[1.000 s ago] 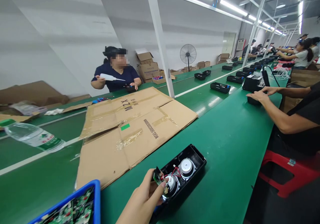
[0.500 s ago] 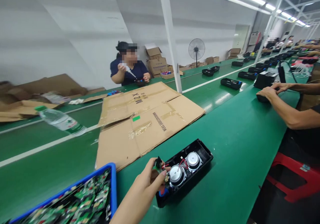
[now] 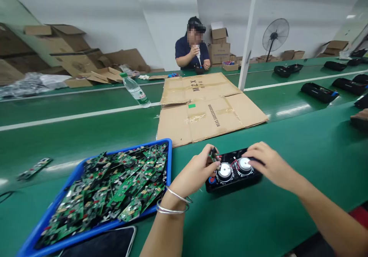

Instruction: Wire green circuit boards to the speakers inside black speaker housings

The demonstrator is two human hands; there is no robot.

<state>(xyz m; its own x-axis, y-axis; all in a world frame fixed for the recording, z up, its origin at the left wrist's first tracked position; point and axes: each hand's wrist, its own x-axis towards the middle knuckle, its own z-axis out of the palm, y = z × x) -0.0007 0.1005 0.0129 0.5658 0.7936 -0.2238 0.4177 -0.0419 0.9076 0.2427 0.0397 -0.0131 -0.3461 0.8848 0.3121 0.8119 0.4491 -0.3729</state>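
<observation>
Black speaker housing, lower centre-right, on green tabletop | left hand: grip pinching circuit board over housing's left end | right hand: at right end, cannot tell grip

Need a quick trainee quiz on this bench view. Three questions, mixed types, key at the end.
1. True or false: the left hand holds a circuit board at the black speaker housing.
2. Pick one. The blue tray contains:
a) coiled cables
b) green circuit boards
c) plastic bottles
3. Count: how many round silver speaker drivers show in the housing?

Key: 1 true; 2 b; 3 two
</observation>
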